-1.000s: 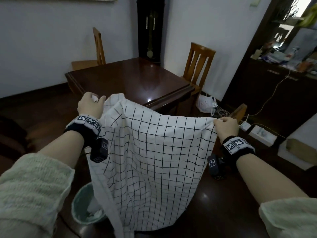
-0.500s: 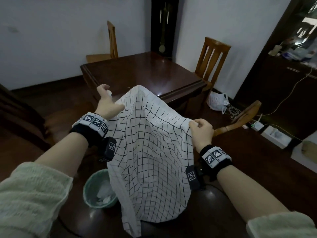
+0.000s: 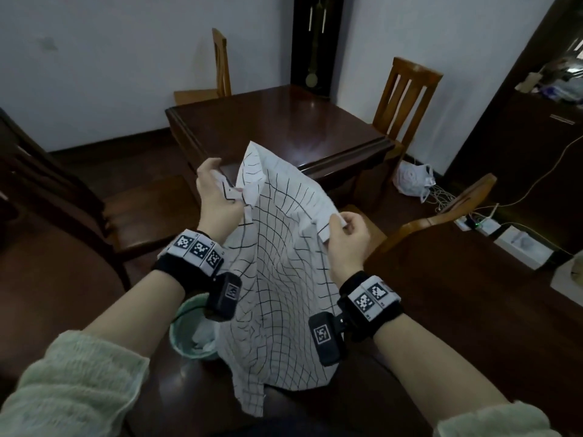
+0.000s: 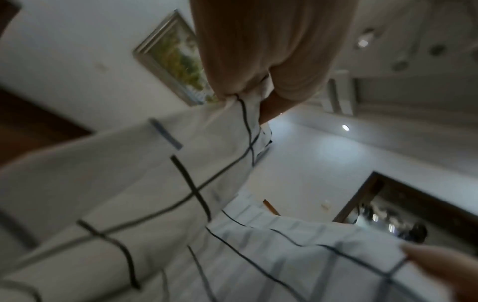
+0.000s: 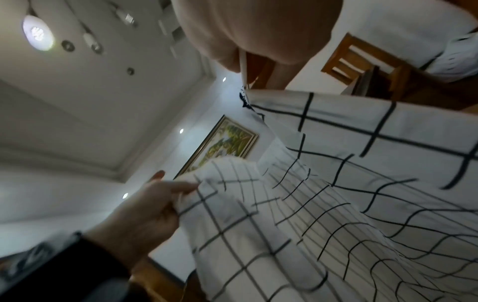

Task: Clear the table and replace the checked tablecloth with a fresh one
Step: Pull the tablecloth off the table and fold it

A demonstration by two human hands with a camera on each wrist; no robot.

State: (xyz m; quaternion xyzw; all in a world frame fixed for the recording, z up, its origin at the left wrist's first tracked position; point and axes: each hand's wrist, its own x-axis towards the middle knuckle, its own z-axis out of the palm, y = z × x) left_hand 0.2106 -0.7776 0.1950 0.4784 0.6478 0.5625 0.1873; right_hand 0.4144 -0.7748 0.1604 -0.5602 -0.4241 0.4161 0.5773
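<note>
Short of the bare tabletop's [image 3: 284, 127] near corner, both hands pinched the checked tablecloth [image 3: 284, 279] mid-air, left hand [image 3: 217, 197] and right hand [image 3: 347, 241] on its top edge; looked light, limp, best gripped at corners.

One white tablecloth with a thin black check [image 3: 284, 279] hangs between two hands, the left hand [image 3: 217, 197] and the right hand [image 3: 347, 241]. Beyond them stands one dark polished wooden table [image 3: 284, 127]. Two light-brown slat-backed wooden chairs [image 3: 407, 99] stand past the table, and one dark wooden chair [image 3: 94, 197] is left of the left hand. One pale green round bin [image 3: 192, 335] sits below the left hand. One white plastic bag [image 3: 411, 179] lies beyond the right hand.
</note>
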